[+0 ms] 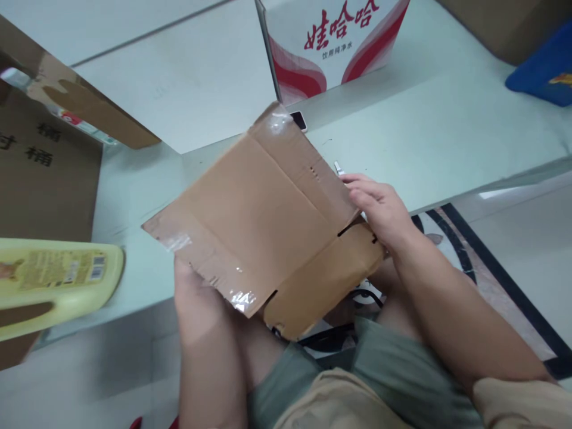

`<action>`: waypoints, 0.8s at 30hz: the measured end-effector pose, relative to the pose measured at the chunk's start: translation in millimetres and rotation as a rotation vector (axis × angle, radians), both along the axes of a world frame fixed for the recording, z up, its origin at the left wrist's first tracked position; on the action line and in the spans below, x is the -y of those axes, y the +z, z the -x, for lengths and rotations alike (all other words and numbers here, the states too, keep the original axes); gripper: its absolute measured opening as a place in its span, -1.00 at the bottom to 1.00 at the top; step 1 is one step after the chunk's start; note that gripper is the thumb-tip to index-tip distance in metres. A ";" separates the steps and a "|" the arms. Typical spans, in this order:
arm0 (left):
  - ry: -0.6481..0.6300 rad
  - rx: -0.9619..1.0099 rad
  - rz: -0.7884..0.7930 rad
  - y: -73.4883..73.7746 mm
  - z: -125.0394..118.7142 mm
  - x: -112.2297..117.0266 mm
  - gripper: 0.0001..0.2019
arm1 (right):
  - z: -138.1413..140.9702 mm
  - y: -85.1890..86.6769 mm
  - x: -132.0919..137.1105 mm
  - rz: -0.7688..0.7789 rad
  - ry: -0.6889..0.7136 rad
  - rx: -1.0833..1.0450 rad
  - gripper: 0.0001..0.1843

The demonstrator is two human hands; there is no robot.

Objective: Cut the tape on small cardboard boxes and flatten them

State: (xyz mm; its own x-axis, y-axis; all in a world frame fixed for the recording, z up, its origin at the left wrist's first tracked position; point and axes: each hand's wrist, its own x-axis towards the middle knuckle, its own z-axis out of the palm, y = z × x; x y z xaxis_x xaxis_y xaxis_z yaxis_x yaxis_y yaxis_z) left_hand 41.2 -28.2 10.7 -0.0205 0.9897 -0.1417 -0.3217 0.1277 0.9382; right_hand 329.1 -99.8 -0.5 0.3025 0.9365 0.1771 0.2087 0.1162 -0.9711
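A piece of brown cardboard [263,202], creased with fold lines and a slotted flap, is held tilted above my lap. Clear shiny tape covers parts of its edges and corners. My left hand [192,280] supports it at the lower left edge, its fingers hidden beneath. On the right edge, my right hand [378,205] has its thumb on top and fingers curled round the side. A small metal-tipped object [338,169] sticks out past the right fingers; its kind is too unclear to name.
The pale green table [447,125] carries a white box with red lettering [335,47], a dark-screened small device [298,121], a yellow bottle [89,271] and a large cardboard box [49,185]. A clear bottle [67,113] stands at left. Something blue [543,71] lies far right.
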 end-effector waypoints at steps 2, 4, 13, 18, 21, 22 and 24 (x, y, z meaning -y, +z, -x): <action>-0.021 0.062 0.010 8.5 -4.9 6.1 -0.64 | 1.1 0.3 2.0 0.143 0.091 -0.095 -0.63; -0.013 0.075 0.072 14.2 -5.3 1.6 -0.62 | 5.1 -0.9 2.4 0.268 0.105 -0.201 -0.46; 0.008 -0.016 0.064 9.1 10.7 -15.6 -0.56 | 13.4 -5.8 -7.3 0.231 -0.061 -0.266 -0.52; 0.109 0.069 0.004 13.0 24.6 -24.2 -0.81 | -2.0 -5.4 -13.3 0.151 -0.295 -0.338 -0.72; 0.231 0.165 0.011 13.8 28.9 -32.9 -0.74 | -1.4 -3.7 -13.5 0.210 -0.233 -0.369 -0.64; 0.259 0.199 0.019 12.8 29.1 -35.2 -0.71 | 1.9 -3.0 -12.8 0.251 -0.159 -0.374 -0.59; 0.270 0.251 0.027 8.7 27.8 -38.3 -0.69 | 12.9 -2.5 -10.5 0.332 0.016 -0.383 -0.51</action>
State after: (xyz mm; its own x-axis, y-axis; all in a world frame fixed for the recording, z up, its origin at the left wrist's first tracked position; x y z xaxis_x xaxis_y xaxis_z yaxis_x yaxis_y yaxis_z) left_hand 13.5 10.1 19.4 -0.2421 0.9491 -0.2012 -0.5670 0.0299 0.8232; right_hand 316.2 -89.3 -3.0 0.2730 0.9285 -0.2519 -0.1686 -0.2116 -0.9627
